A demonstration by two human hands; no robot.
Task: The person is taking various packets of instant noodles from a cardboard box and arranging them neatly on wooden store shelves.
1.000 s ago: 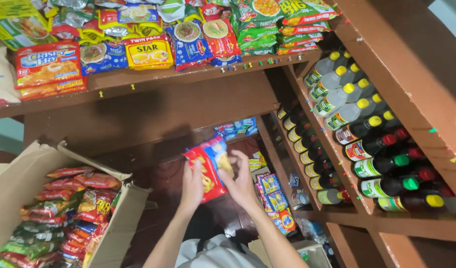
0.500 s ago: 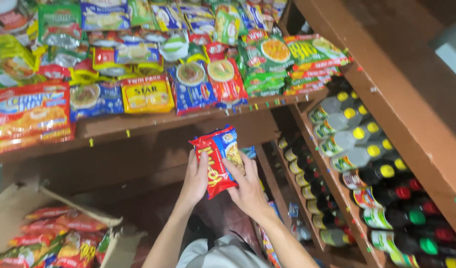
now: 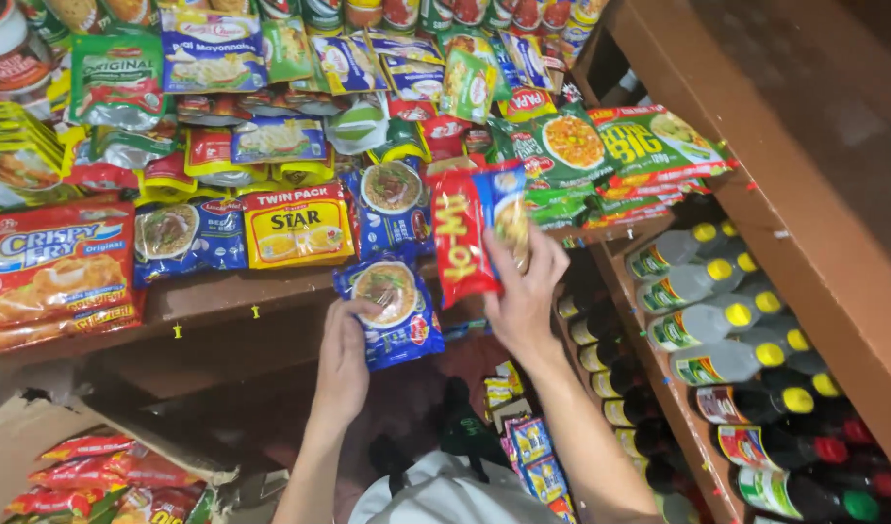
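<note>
1. The left hand (image 3: pixel 344 361) is closed on the lower left corner of a blue plastic noodle packet printed with a round bowl picture (image 3: pixel 392 311), thumb on the front and the other fingers hidden behind it. The blue packet hangs tilted just below the front edge of the brown wooden shelf (image 3: pixel 213 296), touching nothing else that I can make out.
2. The right hand (image 3: pixel 523 291) is wrapped round the right edge of a red plastic noodle packet with yellow lettering and a blue end (image 3: pixel 470 238), fingers curled over its face. The red packet stands nearly upright, level with the shelf edge and just right of the blue packet; their corners look close, though whether they touch cannot be told.
3. On the shelf, directly above the left hand, a yellow twin-pack sachet (image 3: pixel 298 225) sits beside more blue noodle packets.
4. Far left on the shelf lies a stack of red and orange breading-mix packs (image 3: pixel 52 267).
5. To the right of the shelf, on a slanted wooden rack, lie clear plastic bottles with yellow caps (image 3: pixel 717 291), with dark bottles below them.
6. Below the shelf at lower left, an open cardboard box (image 3: pixel 38 437) holds red snack bags.
</note>
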